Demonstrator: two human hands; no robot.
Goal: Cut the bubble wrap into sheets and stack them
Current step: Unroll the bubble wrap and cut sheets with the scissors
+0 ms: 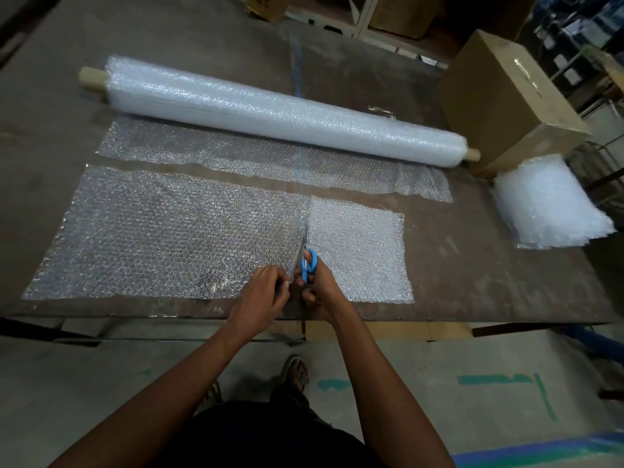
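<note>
Right hand point(315, 285) scissors point(308, 265) split clear bubble wrap point(162, 231).

I can't see the scissors' point(308, 265) blades clearly: they sit in the cut between the sheets. My right hand point(319, 287) covers the lower handle loop. The stack of cut sheets point(548, 204) blurs at the right, so I can't count its layers

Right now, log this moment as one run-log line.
phase: cutting | right hand: grips blue scissors | left hand: pinches bubble wrap strip at its near edge | finished stack: right of table
</note>
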